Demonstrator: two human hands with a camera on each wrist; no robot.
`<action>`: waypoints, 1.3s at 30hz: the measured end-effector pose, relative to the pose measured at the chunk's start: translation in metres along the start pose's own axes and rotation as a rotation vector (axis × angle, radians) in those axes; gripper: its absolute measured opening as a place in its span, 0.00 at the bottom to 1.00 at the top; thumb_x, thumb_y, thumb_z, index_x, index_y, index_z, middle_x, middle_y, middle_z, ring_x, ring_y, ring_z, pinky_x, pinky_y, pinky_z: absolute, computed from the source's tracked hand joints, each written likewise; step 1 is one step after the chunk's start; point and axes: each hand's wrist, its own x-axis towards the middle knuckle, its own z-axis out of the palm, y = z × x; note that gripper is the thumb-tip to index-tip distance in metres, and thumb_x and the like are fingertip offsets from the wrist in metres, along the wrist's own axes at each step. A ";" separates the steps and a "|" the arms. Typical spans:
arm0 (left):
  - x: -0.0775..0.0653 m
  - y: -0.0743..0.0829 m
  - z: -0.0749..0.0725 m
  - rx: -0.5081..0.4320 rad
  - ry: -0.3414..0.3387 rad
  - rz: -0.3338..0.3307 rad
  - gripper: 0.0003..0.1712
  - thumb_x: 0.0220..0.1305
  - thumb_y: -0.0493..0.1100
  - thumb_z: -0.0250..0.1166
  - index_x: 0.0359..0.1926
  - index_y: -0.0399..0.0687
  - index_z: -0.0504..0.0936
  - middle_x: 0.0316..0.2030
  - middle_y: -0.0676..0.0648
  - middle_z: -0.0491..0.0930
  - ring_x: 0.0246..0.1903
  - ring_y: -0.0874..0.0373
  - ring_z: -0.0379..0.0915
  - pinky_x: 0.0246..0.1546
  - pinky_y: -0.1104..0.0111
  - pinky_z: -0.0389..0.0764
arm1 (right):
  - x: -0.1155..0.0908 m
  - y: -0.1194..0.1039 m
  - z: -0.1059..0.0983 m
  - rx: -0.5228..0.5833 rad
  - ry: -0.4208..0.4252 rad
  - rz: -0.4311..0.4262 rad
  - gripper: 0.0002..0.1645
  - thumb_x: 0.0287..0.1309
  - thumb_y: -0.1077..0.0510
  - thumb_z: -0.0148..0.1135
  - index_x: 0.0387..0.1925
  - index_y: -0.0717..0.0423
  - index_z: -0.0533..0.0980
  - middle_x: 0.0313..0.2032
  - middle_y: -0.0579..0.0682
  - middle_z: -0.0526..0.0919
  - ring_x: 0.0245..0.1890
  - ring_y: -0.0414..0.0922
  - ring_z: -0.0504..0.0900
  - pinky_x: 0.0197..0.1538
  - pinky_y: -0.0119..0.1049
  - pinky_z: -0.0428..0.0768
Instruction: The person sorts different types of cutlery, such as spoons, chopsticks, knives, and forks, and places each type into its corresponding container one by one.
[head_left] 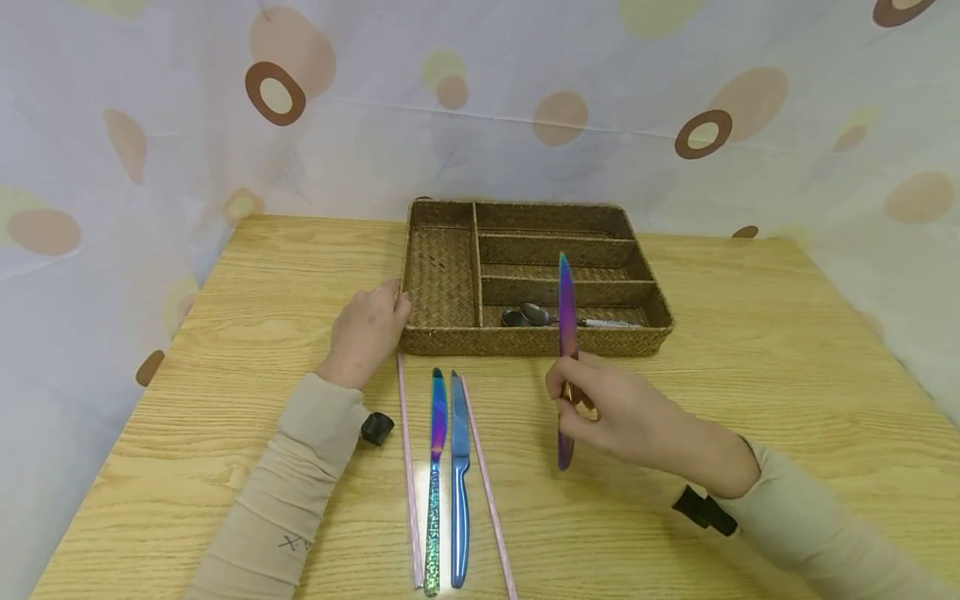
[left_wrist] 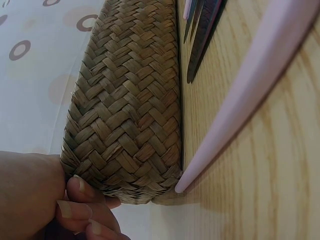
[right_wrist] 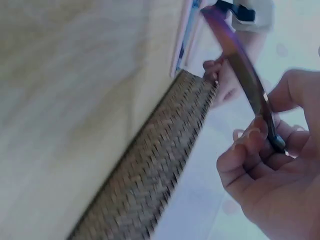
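Observation:
My right hand (head_left: pixel 622 404) pinches a purple iridescent table knife (head_left: pixel 567 312) near its middle, blade tip upward, before the front wall of a brown woven cutlery tray (head_left: pixel 525 342). In the right wrist view, thumb and fingers close about the same knife (right_wrist: pixel 245 75). At the tray's front left corner, my left hand (head_left: pixel 367 332) grips the wall, its curled fingers visible in the left wrist view. Two knives lie side by side on the table: a rainbow knife (head_left: pixel 437 425) with a textured handle and a blue knife (head_left: pixel 460 492).
Pink chopsticks flank the knives, a left chopstick (head_left: pixel 407 467) and a right chopstick (head_left: pixel 487 483). Spoons (head_left: pixel 536 314) lie in the tray's front right compartment. A patterned cloth (head_left: pixel 510 83) hangs behind the wooden table (head_left: pixel 262 283).

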 end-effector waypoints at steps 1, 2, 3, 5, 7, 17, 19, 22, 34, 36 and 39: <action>0.000 0.000 0.000 -0.002 -0.002 -0.002 0.26 0.77 0.46 0.47 0.66 0.33 0.71 0.13 0.50 0.63 0.12 0.61 0.55 0.12 0.69 0.62 | 0.001 0.001 -0.003 -0.018 0.019 0.000 0.13 0.53 0.70 0.61 0.36 0.51 0.72 0.29 0.41 0.74 0.29 0.32 0.72 0.31 0.27 0.75; 0.000 0.000 0.000 -0.003 -0.004 -0.003 0.26 0.77 0.45 0.47 0.66 0.33 0.71 0.13 0.50 0.63 0.11 0.61 0.55 0.12 0.70 0.62 | 0.002 0.002 -0.005 -0.031 0.033 0.005 0.13 0.54 0.71 0.60 0.36 0.52 0.72 0.31 0.41 0.75 0.29 0.33 0.72 0.32 0.28 0.75; 0.000 -0.001 0.000 -0.004 -0.006 -0.003 0.26 0.77 0.45 0.47 0.66 0.33 0.71 0.13 0.51 0.63 0.11 0.61 0.55 0.12 0.70 0.62 | 0.003 0.002 -0.008 -0.037 0.046 0.005 0.13 0.54 0.71 0.59 0.37 0.52 0.73 0.31 0.42 0.76 0.28 0.33 0.71 0.30 0.28 0.74; 0.000 -0.001 0.000 -0.007 -0.009 -0.002 0.26 0.77 0.45 0.47 0.66 0.33 0.71 0.13 0.51 0.63 0.11 0.62 0.55 0.12 0.70 0.62 | 0.004 0.004 -0.013 -0.052 0.074 -0.003 0.14 0.55 0.72 0.56 0.38 0.53 0.73 0.32 0.43 0.77 0.27 0.32 0.69 0.29 0.27 0.72; 0.000 -0.001 0.000 -0.007 -0.007 0.002 0.25 0.77 0.45 0.46 0.66 0.33 0.72 0.13 0.51 0.63 0.11 0.61 0.55 0.12 0.70 0.62 | 0.006 0.006 -0.018 -0.057 0.093 -0.011 0.15 0.55 0.73 0.53 0.38 0.52 0.73 0.31 0.42 0.76 0.25 0.31 0.64 0.28 0.27 0.68; 0.000 0.000 -0.001 -0.021 -0.020 -0.013 0.25 0.77 0.45 0.47 0.65 0.34 0.72 0.13 0.51 0.63 0.11 0.62 0.55 0.10 0.71 0.61 | 0.025 0.017 -0.041 -0.004 0.053 0.088 0.15 0.51 0.72 0.50 0.26 0.47 0.69 0.21 0.40 0.69 0.17 0.33 0.60 0.21 0.28 0.63; 0.000 0.000 -0.001 -0.021 -0.024 -0.016 0.25 0.77 0.45 0.47 0.66 0.34 0.71 0.13 0.51 0.63 0.11 0.62 0.55 0.10 0.71 0.61 | 0.029 0.020 -0.045 0.004 0.007 0.149 0.14 0.55 0.71 0.49 0.27 0.49 0.69 0.21 0.42 0.69 0.17 0.35 0.61 0.21 0.29 0.64; 0.000 0.000 -0.001 -0.019 -0.027 -0.018 0.25 0.77 0.45 0.47 0.67 0.35 0.71 0.13 0.51 0.62 0.11 0.62 0.55 0.10 0.71 0.61 | 0.036 0.026 -0.050 0.005 -0.055 0.208 0.11 0.61 0.70 0.47 0.30 0.52 0.69 0.25 0.46 0.70 0.16 0.37 0.64 0.21 0.31 0.67; 0.001 0.001 0.000 0.000 -0.016 -0.003 0.23 0.78 0.45 0.47 0.63 0.36 0.74 0.14 0.51 0.63 0.12 0.61 0.57 0.11 0.70 0.61 | 0.052 0.068 -0.046 -0.113 0.102 0.047 0.09 0.66 0.76 0.43 0.40 0.64 0.66 0.34 0.54 0.74 0.27 0.41 0.65 0.31 0.36 0.68; 0.001 0.000 0.000 0.004 -0.007 0.004 0.22 0.77 0.44 0.47 0.60 0.35 0.76 0.14 0.50 0.64 0.13 0.60 0.58 0.12 0.70 0.62 | 0.054 0.075 -0.046 -0.112 0.111 0.060 0.07 0.67 0.75 0.43 0.42 0.65 0.64 0.33 0.56 0.75 0.24 0.42 0.65 0.28 0.34 0.68; 0.001 0.000 0.001 0.002 -0.003 0.006 0.20 0.77 0.44 0.48 0.56 0.35 0.78 0.14 0.50 0.65 0.12 0.60 0.58 0.11 0.70 0.62 | 0.057 0.085 -0.048 -0.072 0.065 0.141 0.09 0.70 0.73 0.42 0.49 0.67 0.62 0.36 0.61 0.77 0.24 0.45 0.71 0.26 0.34 0.68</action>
